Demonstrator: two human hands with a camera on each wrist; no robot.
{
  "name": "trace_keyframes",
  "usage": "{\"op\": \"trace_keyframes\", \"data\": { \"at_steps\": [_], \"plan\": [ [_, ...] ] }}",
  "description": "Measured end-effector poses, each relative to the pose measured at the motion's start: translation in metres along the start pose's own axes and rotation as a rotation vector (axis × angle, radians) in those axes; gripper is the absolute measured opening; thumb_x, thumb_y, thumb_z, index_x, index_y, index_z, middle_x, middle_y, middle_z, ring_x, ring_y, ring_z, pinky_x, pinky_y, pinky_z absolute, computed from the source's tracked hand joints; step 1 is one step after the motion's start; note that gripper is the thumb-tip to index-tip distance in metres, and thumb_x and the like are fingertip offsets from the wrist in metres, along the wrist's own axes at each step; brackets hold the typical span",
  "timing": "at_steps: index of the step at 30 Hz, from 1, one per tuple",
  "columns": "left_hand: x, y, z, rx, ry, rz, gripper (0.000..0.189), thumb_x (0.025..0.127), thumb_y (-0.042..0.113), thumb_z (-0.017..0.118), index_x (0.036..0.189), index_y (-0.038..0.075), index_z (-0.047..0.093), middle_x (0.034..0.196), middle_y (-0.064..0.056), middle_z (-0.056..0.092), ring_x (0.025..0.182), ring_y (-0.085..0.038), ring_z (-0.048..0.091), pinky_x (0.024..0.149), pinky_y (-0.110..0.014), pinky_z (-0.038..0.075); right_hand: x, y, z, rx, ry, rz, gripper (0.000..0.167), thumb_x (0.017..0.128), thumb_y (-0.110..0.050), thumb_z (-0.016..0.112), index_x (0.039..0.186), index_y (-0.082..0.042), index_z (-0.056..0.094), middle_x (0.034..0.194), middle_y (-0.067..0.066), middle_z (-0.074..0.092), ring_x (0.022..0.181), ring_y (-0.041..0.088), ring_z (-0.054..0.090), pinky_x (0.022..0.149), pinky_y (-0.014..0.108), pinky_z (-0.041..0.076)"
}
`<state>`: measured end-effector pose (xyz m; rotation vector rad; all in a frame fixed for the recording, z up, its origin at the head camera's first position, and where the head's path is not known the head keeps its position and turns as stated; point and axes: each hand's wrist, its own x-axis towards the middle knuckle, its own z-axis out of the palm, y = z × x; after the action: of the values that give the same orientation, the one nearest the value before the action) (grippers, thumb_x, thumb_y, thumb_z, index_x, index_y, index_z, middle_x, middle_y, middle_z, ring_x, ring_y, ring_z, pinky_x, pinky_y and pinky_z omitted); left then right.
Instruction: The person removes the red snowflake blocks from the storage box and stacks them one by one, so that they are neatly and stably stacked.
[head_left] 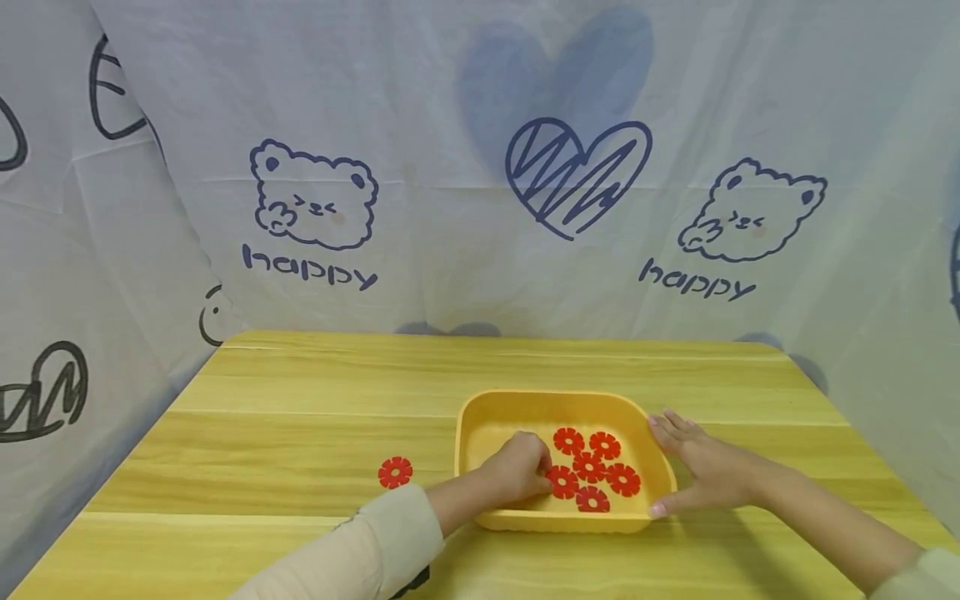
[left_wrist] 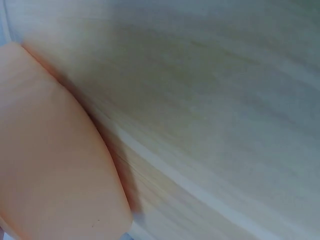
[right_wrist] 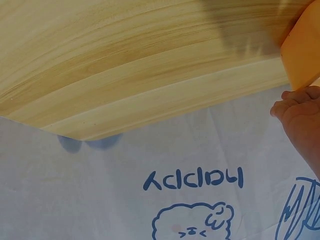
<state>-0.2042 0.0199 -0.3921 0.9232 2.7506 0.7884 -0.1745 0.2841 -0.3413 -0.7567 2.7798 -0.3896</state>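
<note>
Inside a yellow plastic basin (head_left: 562, 522), my left hand (head_left: 517, 468) reaches down with bent fingers. Its thumb and fingertips pinch the left edge of a red notched snowflake disc (head_left: 564, 482); part of the grip is hidden behind the hand. Several more red discs (head_left: 588, 467) lie on the basin floor beside it. My right hand (head_left: 708, 471) rests against the basin's right end, fingers spread and thumb at the near corner. The right wrist view shows that hand (right_wrist: 302, 117) against the basin wall (right_wrist: 302, 47). Only the basin's outer side (left_wrist: 60, 155) appears in the left wrist view.
One red disc (head_left: 395, 472) lies on the wooden table (head_left: 300, 433), left of the basin and close to my left sleeve (head_left: 390, 533). A white cloth (head_left: 442, 250) with bear and heart drawings hangs behind the table's far edge.
</note>
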Motion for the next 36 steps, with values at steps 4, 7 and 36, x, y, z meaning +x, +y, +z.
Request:
{"op": "trace_keyframes", "data": {
  "at_steps": [4, 7, 36],
  "plan": [
    [0.000, -0.001, 0.000, -0.032, 0.001, -0.017, 0.014, 0.076, 0.003, 0.070, 0.065, 0.001, 0.062, 0.050, 0.005, 0.043, 0.045, -0.003, 0.032, 0.045, -0.011, 0.030, -0.001, 0.000, 0.001, 0.000, 0.004, -0.008, 0.112, 0.069, -0.058, 0.071, 0.139, 0.015, 0.023, 0.145, 0.036, 0.018, 0.132, 0.057, 0.011, 0.103, 0.068, 0.017],
    [0.000, -0.003, -0.002, -0.053, -0.006, -0.028, 0.018, 0.077, 0.003, 0.068, 0.061, 0.003, 0.059, 0.048, 0.006, 0.038, 0.042, -0.003, 0.028, 0.040, -0.012, 0.025, -0.001, 0.000, 0.001, -0.004, 0.005, -0.012, 0.111, 0.069, -0.058, 0.071, 0.139, 0.015, 0.024, 0.145, 0.036, 0.019, 0.132, 0.057, 0.011, 0.103, 0.068, 0.017],
    [-0.016, -0.018, -0.029, -0.044, 0.087, 0.164, 0.017, 0.082, 0.010, 0.069, 0.094, -0.002, 0.069, 0.094, -0.009, 0.064, 0.090, -0.019, 0.062, 0.080, -0.019, 0.052, 0.000, -0.001, -0.001, 0.005, -0.005, -0.005, 0.112, 0.069, -0.058, 0.071, 0.139, 0.016, 0.023, 0.145, 0.037, 0.018, 0.132, 0.057, 0.011, 0.103, 0.068, 0.017]
  ]
}}
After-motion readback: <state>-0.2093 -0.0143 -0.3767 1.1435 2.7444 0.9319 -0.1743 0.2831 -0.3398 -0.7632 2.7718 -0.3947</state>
